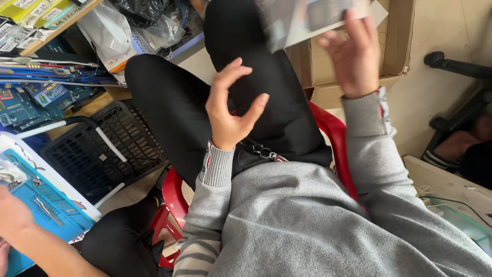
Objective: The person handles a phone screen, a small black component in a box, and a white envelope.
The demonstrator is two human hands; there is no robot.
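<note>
Blurred packet [307, 18], cut off above, gripped by right hand [353, 56]; left hand [230, 110] open, empty.

The flat packet [312, 18] in the right hand [353, 59] is motion-blurred and cut off by the top edge; its contents cannot be identified. The cardboard box [397, 36] behind it is partly hidden by the packet and hand, and cropped at the top. A second person's hand [13, 215] at lower left is cropped by the frame edge, and the blue card [48, 200] it holds is partly cropped. The red chair [330, 128] is mostly hidden beneath the wearer's legs.
</note>
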